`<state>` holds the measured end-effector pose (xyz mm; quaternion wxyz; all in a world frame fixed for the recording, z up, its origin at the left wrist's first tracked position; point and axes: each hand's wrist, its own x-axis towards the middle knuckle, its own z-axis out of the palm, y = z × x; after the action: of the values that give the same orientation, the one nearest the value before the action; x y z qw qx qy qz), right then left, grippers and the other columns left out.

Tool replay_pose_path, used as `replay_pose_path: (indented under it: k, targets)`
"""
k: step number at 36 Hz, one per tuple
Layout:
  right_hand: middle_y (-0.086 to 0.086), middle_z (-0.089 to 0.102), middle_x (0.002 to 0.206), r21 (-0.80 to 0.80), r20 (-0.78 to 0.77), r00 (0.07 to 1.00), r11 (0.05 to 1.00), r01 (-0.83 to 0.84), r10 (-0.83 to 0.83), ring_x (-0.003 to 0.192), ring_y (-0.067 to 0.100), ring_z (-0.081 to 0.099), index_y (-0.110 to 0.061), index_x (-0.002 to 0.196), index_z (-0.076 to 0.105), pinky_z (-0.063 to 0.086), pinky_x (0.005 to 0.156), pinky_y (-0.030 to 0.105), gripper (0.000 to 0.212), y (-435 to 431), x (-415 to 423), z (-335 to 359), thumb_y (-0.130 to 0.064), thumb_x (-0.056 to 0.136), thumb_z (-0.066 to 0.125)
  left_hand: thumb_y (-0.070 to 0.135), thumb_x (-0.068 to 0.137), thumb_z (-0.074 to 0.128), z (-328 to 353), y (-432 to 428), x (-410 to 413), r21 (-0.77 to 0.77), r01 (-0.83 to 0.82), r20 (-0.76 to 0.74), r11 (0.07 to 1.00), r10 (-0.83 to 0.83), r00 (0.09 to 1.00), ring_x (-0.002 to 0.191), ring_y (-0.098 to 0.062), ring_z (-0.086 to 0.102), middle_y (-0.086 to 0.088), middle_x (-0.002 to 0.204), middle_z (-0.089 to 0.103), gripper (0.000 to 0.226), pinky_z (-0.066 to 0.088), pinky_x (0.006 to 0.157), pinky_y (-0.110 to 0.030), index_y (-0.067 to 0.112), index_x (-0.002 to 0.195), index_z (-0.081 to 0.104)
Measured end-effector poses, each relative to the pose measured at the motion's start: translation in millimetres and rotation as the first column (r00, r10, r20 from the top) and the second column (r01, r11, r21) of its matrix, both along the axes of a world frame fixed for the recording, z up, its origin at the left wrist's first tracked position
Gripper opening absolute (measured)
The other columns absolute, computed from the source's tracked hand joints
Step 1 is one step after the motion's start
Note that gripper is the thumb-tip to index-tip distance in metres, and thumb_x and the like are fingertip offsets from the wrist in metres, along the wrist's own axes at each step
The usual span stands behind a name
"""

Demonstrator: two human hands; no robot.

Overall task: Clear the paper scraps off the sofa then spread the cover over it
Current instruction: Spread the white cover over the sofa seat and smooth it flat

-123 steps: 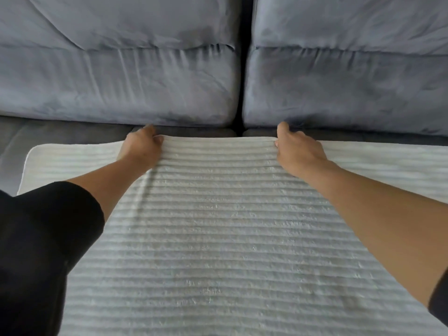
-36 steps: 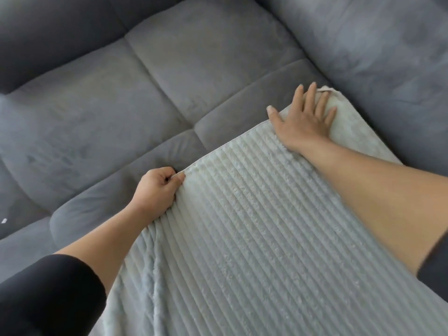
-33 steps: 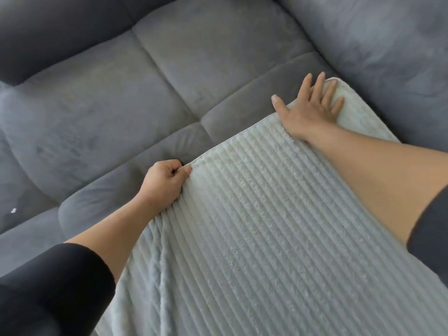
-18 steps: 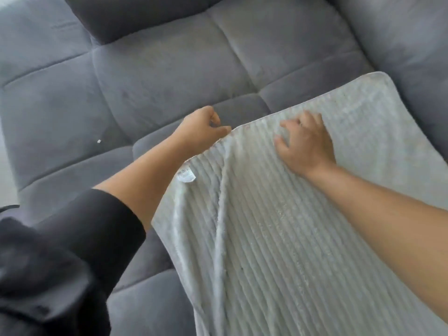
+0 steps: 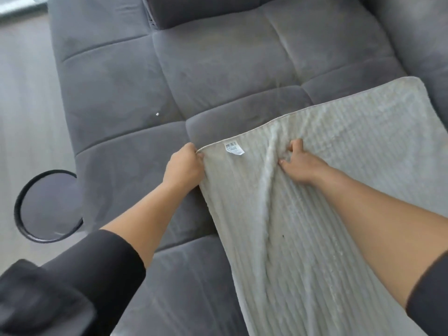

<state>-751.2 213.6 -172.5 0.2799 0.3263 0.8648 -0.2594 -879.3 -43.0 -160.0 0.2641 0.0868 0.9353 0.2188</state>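
The left hand (image 5: 184,166) is gripping the near corner of the pale ribbed cover (image 5: 363,146), fingers curled around the hem and thumb pinching it from the top. The right hand (image 5: 300,163) is digging its curled fingers into the cover's surface further in, bunching the fabric into a raised ridge that is running down toward the camera between the two forearms. A small white label (image 5: 234,148) is showing on the cover just beside the left hand's grip. The cover is lying across the right part of the grey sofa (image 5: 218,69), its far corner reaching toward the back cushion (image 5: 424,32) at the right edge, while the left seat panels are lying bare. One tiny white paper scrap (image 5: 157,114) is sitting on a bare seat panel, well apart from the cover and from both hands. A black sleeve (image 5: 97,263) is covering the left upper arm. Left of the sofa, a round side table (image 5: 17,209) with a dark rim is standing on the pale floor (image 5: 21,93), partly tucked behind the sofa's edge.
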Motion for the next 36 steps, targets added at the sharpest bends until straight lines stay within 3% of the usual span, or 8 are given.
replay_pose_path:
  k: [7, 12, 17, 20, 24, 29, 34, 36]
  targets:
    - [0.014, 0.053, 0.133, -0.047, 0.045, 0.996, 0.996, 0.081, -0.079, 0.103, 0.031, 0.053, -0.02, 0.134, 0.023, 0.039, 0.084, 0.038, 0.05, -2, -4, 7, -0.047, 0.099, 0.048, 0.028, 0.101, 0.048, -14, -15, -28, 0.111, -0.12, -0.074, 0.987, 0.128, 0.989, 0.085, -0.03, 0.052, -0.009, 0.092, 0.059, 0.024, 0.039, 0.071, -0.034, 0.008, 0.089, 0.054]
    - [0.011, 0.057, 0.125, 0.061, 0.065, 0.997, 0.997, 0.036, -0.04, 0.103, 0.033, 0.058, -0.02, 0.139, 0.025, 0.047, 0.086, 0.043, 0.057, -5, -9, 15, -0.049, 0.094, 0.046, 0.03, 0.099, 0.054, -27, -23, -41, 0.183, -0.059, -0.057, 0.981, 0.07, 0.996, 0.055, -0.025, 0.058, -0.005, 0.073, 0.059, 0.024, 0.041, 0.052, -0.028, 0.01, 0.086, 0.054]
    - [0.008, 0.054, 0.11, 0.422, -0.312, 0.922, 0.903, -0.082, 0.229, 0.1, 0.035, 0.056, -0.016, 0.119, 0.044, 0.041, 0.074, 0.041, 0.028, -5, -38, 21, -0.033, 0.096, 0.043, 0.03, 0.1, 0.058, -35, -29, -45, 0.295, -0.075, 0.025, 0.953, 0.071, 0.997, 0.03, -0.016, 0.045, -0.005, 0.059, 0.057, 0.026, 0.035, 0.037, -0.022, 0.01, 0.084, 0.054]
    - [0.013, 0.057, 0.112, 0.35, -0.179, 0.946, 0.916, -0.194, 0.269, 0.103, 0.037, 0.056, -0.021, 0.122, 0.042, 0.042, 0.079, 0.044, 0.027, 4, -69, 18, -0.038, 0.1, 0.041, 0.029, 0.1, 0.058, -41, -34, -46, 0.347, -0.074, 0.045, 0.935, 0.062, 0.997, 0.03, -0.016, 0.044, -0.007, 0.061, 0.057, 0.025, 0.033, 0.034, -0.021, 0.008, 0.086, 0.054]
    - [0.012, 0.062, 0.1, 0.152, -0.065, 0.967, 0.96, -0.234, 0.246, 0.081, 0.03, 0.056, -0.018, 0.1, 0.047, 0.043, 0.074, 0.038, 0.015, 24, -96, 19, -0.032, 0.1, 0.052, 0.028, 0.1, 0.059, -44, -33, -48, 0.385, -0.088, 0.057, 0.919, 0.071, 0.996, 0.03, -0.015, 0.044, -0.007, 0.062, 0.057, 0.027, 0.033, 0.034, -0.02, 0.005, 0.088, 0.055]
    - [0.009, 0.055, 0.094, 0.271, -0.115, 0.952, 0.931, -0.244, 0.283, 0.083, 0.034, 0.055, -0.022, 0.09, 0.043, 0.047, 0.072, 0.043, 0.016, 22, -107, 14, -0.033, 0.102, 0.045, 0.028, 0.099, 0.061, -46, -34, -50, 0.403, -0.1, 0.078, 0.91, 0.075, 0.994, 0.03, -0.016, 0.044, -0.004, 0.058, 0.056, 0.026, 0.033, 0.034, -0.02, 0.006, 0.086, 0.056]
    - [0.015, 0.053, 0.087, 0.282, -0.14, 0.968, 0.946, -0.162, 0.207, 0.079, 0.035, 0.051, -0.016, 0.102, 0.037, 0.044, 0.07, 0.044, 0.002, 5, -100, -5, -0.016, 0.099, 0.036, 0.029, 0.098, 0.062, -51, -37, -51, 0.403, -0.085, 0.068, 0.911, 0.063, 0.996, 0.031, -0.018, 0.046, -0.006, 0.055, 0.057, 0.027, 0.034, 0.036, -0.02, 0.007, 0.086, 0.055]
    - [0.013, 0.053, 0.085, 0.318, -0.183, 0.964, 0.94, -0.125, 0.191, 0.082, 0.038, 0.053, -0.015, 0.111, 0.033, 0.042, 0.068, 0.044, 0.014, -2, -94, -7, -0.011, 0.097, 0.033, 0.03, 0.098, 0.061, -53, -35, -49, 0.394, -0.073, 0.047, 0.916, 0.059, 0.997, 0.032, -0.019, 0.048, -0.008, 0.056, 0.058, 0.026, 0.035, 0.036, -0.021, 0.008, 0.087, 0.053]
